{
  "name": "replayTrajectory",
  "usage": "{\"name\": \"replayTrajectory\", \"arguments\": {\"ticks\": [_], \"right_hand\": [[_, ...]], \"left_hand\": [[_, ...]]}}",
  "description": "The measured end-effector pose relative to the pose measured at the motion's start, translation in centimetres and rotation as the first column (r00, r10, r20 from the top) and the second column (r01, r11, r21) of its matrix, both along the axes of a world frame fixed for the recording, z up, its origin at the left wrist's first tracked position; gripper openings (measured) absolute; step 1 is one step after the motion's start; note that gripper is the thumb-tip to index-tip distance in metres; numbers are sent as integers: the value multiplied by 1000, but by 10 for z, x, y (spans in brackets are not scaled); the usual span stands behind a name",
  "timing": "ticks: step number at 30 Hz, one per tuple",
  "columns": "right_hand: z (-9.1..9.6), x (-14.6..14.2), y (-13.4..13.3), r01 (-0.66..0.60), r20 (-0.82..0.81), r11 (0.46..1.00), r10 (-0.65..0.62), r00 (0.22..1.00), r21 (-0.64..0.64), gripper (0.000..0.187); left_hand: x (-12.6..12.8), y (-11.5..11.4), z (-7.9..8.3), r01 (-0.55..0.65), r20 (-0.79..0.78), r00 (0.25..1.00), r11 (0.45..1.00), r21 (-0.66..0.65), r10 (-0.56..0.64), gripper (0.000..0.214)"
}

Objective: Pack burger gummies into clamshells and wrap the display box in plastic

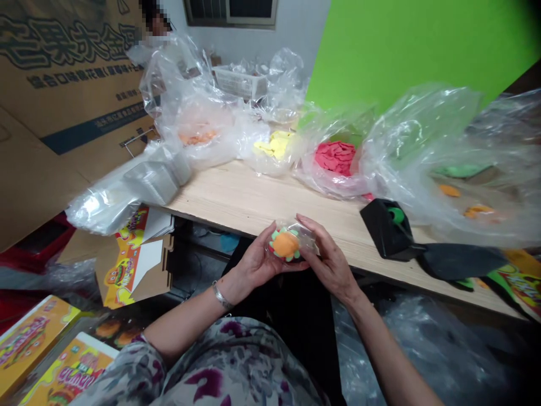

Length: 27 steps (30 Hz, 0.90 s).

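Observation:
Both hands meet at the near edge of a wooden table [236, 194]. Between them is a small toy burger [286, 245], orange on top with a green wavy rim, inside a clear plastic shell. My left hand [257, 260] cups it from the left and below, fingers curled round it. My right hand [327, 256] holds it from the right, with fingers bent over its top. A silver bracelet [221, 295] is on my left wrist.
Clear plastic bags on the table hold orange pieces [198, 137], yellow pieces [275, 144], red pieces [337, 156] and green pieces [460, 169]. A black tape dispenser [386, 228] stands to the right. Printed cartons [127, 254] and a big cardboard box [63, 84] are at left.

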State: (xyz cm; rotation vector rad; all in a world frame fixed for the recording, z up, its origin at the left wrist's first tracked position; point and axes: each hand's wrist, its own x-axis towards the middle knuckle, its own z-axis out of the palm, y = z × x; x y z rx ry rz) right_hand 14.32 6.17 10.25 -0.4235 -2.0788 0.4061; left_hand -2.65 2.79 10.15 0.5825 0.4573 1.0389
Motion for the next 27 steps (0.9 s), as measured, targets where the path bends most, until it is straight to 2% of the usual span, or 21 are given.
{"name": "replayTrajectory", "arguments": {"ticks": [3,9,17,21,25,27], "right_hand": [[-3,0,-1,17,-9,999,-17,1000,32,55],[-7,-4,-2,16,46,977,-26,999,212,56],[-15,-4,4,1,102,962,-30,994,274,61],[-17,-4,4,-5,115,952,-32,993,305,64],[-19,-4,3,3,143,931,-59,988,365,63],[-22,-4,3,17,164,918,-90,982,396,61]], "left_hand": [[2,2,-2,-9,-42,999,1000,8,10,76],[3,9,-10,-28,-140,990,999,29,32,77],[5,15,-12,-12,-20,1000,1000,22,12,71],[4,12,-12,2,34,999,1000,0,-2,78],[0,10,-11,-26,48,999,1000,12,25,74],[-2,10,-9,4,38,999,999,32,-5,76]]}}
